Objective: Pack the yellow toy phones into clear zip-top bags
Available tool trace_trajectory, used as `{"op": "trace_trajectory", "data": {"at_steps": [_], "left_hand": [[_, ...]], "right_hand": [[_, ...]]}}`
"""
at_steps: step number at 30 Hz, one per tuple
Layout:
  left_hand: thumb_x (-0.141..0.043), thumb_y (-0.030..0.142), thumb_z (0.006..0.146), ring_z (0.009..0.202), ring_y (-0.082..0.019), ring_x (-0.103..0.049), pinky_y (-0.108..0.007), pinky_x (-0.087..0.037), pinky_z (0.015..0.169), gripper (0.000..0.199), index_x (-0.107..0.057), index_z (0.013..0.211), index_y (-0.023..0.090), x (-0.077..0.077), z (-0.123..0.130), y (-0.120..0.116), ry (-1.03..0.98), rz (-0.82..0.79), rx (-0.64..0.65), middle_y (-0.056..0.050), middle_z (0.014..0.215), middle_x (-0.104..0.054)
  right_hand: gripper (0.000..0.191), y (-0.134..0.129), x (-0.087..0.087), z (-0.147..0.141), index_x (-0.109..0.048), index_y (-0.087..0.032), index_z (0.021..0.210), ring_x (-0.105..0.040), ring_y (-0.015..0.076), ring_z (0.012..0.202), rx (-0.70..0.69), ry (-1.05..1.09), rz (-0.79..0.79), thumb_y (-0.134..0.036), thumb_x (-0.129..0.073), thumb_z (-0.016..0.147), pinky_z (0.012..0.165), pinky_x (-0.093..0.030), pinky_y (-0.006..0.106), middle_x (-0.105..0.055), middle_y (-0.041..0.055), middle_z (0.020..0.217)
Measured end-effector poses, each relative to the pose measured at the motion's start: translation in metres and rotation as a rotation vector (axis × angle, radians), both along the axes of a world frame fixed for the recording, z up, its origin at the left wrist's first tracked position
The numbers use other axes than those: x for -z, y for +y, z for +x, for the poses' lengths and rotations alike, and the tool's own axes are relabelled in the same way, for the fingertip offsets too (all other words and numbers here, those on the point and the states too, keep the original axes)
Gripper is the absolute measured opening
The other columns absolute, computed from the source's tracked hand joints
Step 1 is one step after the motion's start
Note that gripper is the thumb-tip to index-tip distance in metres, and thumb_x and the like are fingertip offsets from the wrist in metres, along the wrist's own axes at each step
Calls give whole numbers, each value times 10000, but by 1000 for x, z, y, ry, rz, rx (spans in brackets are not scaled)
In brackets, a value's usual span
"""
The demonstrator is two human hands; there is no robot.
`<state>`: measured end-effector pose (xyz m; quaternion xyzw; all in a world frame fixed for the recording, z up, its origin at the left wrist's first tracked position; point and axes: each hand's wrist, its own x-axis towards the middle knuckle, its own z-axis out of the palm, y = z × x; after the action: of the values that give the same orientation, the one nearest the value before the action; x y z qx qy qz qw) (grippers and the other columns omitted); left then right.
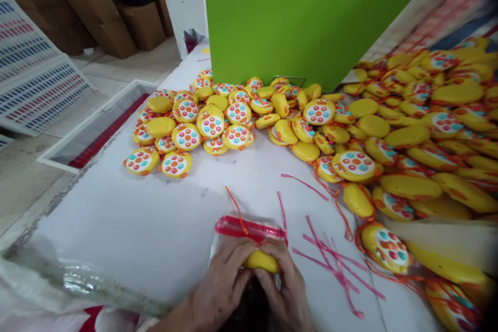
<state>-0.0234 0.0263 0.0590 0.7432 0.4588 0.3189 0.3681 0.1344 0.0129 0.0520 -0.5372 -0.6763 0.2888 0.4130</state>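
Observation:
At the near middle of the white table, my left hand [229, 275] and my right hand [286, 280] are closed around one yellow toy [262, 261], holding it from both sides. An orange cord [236, 207] runs up from between the fingers. Beneath the hands lies a clear plastic bag with a red-pink edge [249, 227]. The side of the toy facing down is hidden.
Yellow toys with coloured dots [212, 122] are heaped across the back, and a larger pile [412, 135] fills the right. Pink strips [338, 270] lie right of the bag. A green panel [288, 21] stands behind; a white-rimmed crate [58, 163] sits at left.

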Motion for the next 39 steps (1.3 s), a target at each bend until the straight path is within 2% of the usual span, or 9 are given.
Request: {"op": "trace_trajectory", "data": {"at_steps": [5,10,13,18,24,29,32,36,39], "left_hand": [[-415,60,840,1014,-162,-593,-301,-510,879,387,-455,1175,249,-1,2,-6,29,16,-5,-47,1101,-625],[-469,140,851,1038,-203,-568,-351,-503,880,206,-500,1049,185,9,-2,-5,142,130,-211,-91,1099,-598],[-467,103,833,1007,-248,-564,-429,-483,877,166,-548,965,161,22,8,-8,374,245,-128,-98,1057,-611],[-447,57,821,898,-249,-579,-427,-481,824,244,-564,1023,128,34,24,-14,546,280,12,-104,963,-634],[-487,33,771,784,-226,-557,-404,-489,747,141,-552,787,156,25,15,-9,420,188,59,-61,824,-612],[-471,53,804,931,-226,-562,-377,-492,788,393,-446,1184,150,24,5,-8,231,117,-80,-103,1036,-619],[-463,112,855,882,-222,-574,-392,-485,788,307,-502,1152,177,24,4,-6,235,152,-11,-82,981,-643],[-504,210,872,820,-212,-581,-384,-487,759,131,-606,951,184,23,7,-1,196,122,76,-54,876,-651],[-475,252,893,937,-235,-579,-414,-474,829,225,-575,1076,168,22,10,-1,181,228,106,-91,980,-651]], "right_hand": [[212,-6,0,-4,-573,-247,1037,-616,162,919,68,63,-3,-276,-574,826,781,-521,253,-633,41,981],[299,14,-9,11,-600,-216,1029,-636,179,881,337,568,-466,-386,-618,783,749,-531,282,-668,54,992],[393,28,-18,24,-622,-200,1001,-647,206,878,498,996,-703,-429,-707,693,735,-536,322,-679,57,1015],[353,26,-23,30,-672,-205,886,-641,164,839,616,1159,-772,-382,-791,605,690,-535,254,-704,1,913],[384,11,-26,37,-642,-212,1029,-616,144,777,393,1009,-880,-355,-741,687,543,-510,217,-677,26,973],[525,-6,-29,56,-580,-191,1155,-600,168,774,127,697,-1030,-438,-697,707,456,-467,208,-642,66,1017],[641,-20,-30,61,-539,-171,1212,-615,200,777,57,549,-1086,-482,-700,674,483,-495,241,-635,78,1006],[663,-21,-38,48,-486,-180,1268,-619,188,776,7,668,-1104,-482,-670,707,528,-508,245,-612,101,1072],[651,-10,-40,30,-393,-210,1336,-608,161,708,9,780,-968,-512,-568,786,492,-503,244,-603,108,1075]]}}
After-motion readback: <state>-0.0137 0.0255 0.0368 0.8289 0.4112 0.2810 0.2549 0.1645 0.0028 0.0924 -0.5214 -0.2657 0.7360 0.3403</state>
